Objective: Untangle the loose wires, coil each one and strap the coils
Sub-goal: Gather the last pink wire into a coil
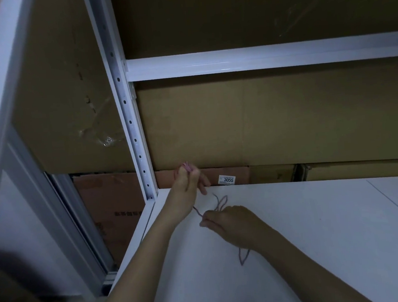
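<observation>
- A thin pinkish-purple wire (199, 212) is held between both hands above a white shelf (318, 225) of a metal rack.
- The left hand (187, 181) is raised near the back left corner of the shelf; its fingers are curled round a small bunch of the wire, whose pink loops (187, 166) can be seen sticking up above the fist.
- From the left hand the wire runs down and to the right to the right hand (232, 224), which is lower and nearer the camera.
- The wire is pinched at the fingertips of the right hand, the other fingers being loosely curled over the shelf.
- Just beyond the right hand, loose loops of the wire (222, 202) are seen lying on or just above the shelf surface; which of the two cannot be told.
- A further loop of the wire (244, 257) is seen below the right wrist, against the shelf.
- The white perforated upright (129, 123) of the rack stands just left of the left hand, and a white crossbeam (257, 59) runs to the right higher up.
- Large brown cardboard boxes (262, 122) are stacked behind the rack.
- A reddish box (116, 205) lies lower down, and a white label reading 3055 (227, 180) is seen just beside the left hand, on a box at the back edge of the shelf.
</observation>
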`<move>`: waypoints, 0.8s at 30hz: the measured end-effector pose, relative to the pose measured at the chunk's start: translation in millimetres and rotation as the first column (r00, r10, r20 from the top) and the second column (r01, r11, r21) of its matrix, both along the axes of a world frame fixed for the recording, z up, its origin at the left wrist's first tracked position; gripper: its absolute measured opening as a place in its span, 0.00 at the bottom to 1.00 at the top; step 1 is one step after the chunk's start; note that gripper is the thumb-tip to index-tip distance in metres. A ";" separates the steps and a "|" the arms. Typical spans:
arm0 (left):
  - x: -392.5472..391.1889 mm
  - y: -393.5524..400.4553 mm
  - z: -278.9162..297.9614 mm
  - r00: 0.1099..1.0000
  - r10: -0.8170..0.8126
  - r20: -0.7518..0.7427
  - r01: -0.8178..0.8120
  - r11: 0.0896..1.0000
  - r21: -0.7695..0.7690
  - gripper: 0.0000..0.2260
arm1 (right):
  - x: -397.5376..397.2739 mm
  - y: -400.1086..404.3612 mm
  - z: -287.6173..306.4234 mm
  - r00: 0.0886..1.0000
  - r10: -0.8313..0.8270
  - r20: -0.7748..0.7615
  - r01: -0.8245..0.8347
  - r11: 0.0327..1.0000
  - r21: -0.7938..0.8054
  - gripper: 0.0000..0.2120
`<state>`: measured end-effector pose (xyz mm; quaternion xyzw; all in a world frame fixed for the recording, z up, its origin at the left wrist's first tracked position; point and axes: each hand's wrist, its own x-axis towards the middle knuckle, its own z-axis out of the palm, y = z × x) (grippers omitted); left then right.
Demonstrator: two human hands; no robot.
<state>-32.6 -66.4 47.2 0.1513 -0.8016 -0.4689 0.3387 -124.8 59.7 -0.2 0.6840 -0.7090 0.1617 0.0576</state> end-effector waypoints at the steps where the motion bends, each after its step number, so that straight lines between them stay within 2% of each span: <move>1: -0.4 -0.7 -4.2 0.996 0.019 0.090 -0.010 0.995 -0.099 0.11 | -1.1 1.6 2.3 1.000 0.012 0.011 -0.012 1.000 -0.025 0.18; 4: 0.6 -4.5 -17.5 0.923 0.140 0.358 0.011 0.921 -0.389 0.09 | -7.1 8.1 9.1 0.991 0.023 0.130 -0.020 0.999 -0.027 0.17; 6: 3.1 -5.5 -25.6 0.866 0.186 0.464 0.047 0.894 -0.446 0.10 | -15.0 13.8 12.5 0.967 -0.003 0.255 0.009 1.000 -0.022 0.14; 10: 8.8 -1.7 -31.7 0.820 0.153 0.552 0.117 0.899 -0.422 0.17 | -33.3 23.3 20.3 0.924 -0.133 0.359 0.169 0.983 -0.070 0.10; 12: 13.5 2.8 -30.7 0.832 0.067 0.550 0.116 0.950 -0.290 0.19 | -44.4 26.0 25.5 0.892 -0.197 0.407 0.255 0.962 -0.094 0.08; 14: 16.8 9.4 -26.4 0.847 -0.042 0.530 0.125 0.985 -0.122 0.22 | -53.0 25.9 30.1 0.858 -0.217 0.466 0.305 0.945 -0.122 0.07; 16: 17.9 16.6 -21.0 0.852 -0.155 0.500 0.187 0.982 -0.013 0.23 | -55.3 21.8 32.2 0.855 -0.219 0.469 0.332 0.927 -0.173 0.07; 18: 18.0 23.0 -14.6 0.855 -0.309 0.417 0.269 0.951 0.152 0.22 | -53.5 13.8 30.9 0.865 -0.230 0.446 0.368 0.895 -0.252 0.07; 20: 19.2 26.7 -6.8 0.856 -0.421 0.298 0.329 0.891 0.312 0.23 | -49.6 4.9 28.5 0.830 -0.238 0.504 0.424 0.857 -0.294 0.08; 22: 20.8 26.9 -0.9 0.878 -0.444 0.179 0.362 0.861 0.357 0.26 | -44.6 -1.4 25.2 0.782 -0.227 0.580 0.453 0.847 -0.279 0.09; 24: 21.4 24.0 2.1 0.902 -0.431 0.008 0.397 0.837 0.376 0.26 | -37.5 -6.4 18.6 0.799 -0.258 0.543 0.424 0.882 -0.206 0.13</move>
